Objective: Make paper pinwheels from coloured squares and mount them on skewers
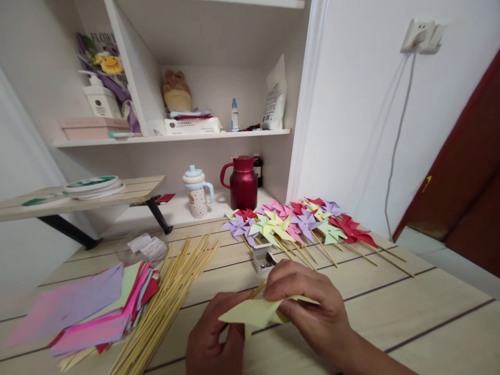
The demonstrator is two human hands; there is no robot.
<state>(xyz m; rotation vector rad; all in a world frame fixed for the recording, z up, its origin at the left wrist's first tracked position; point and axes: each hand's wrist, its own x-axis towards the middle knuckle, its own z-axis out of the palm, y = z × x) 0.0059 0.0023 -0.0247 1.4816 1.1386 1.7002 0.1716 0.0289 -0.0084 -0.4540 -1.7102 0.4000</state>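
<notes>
Both hands down low at the near edge of the counter. Your left hand and right hand are both pinched on one yellow paper, held just off the boards between them. The right fingers are curled over its top edge, and the left fingers are closed on its near left corner. The sheet is partly folded, with points sticking out left and right and no wheel shape to it yet. What looks like a stick end shows just above the fold, but you cannot tell if it is fixed. A small box sits open just beyond the fingers. Further beyond and to the right lie the pinwheels, a good row of them in mixed colours, all on sticks. Left of the fingers are loose sticks in a thick bundle. Further left is the paper stack, fanned out and uncut. By the look of it one batch is finished, one piece is midway, and plenty of stock is unused.
</notes>
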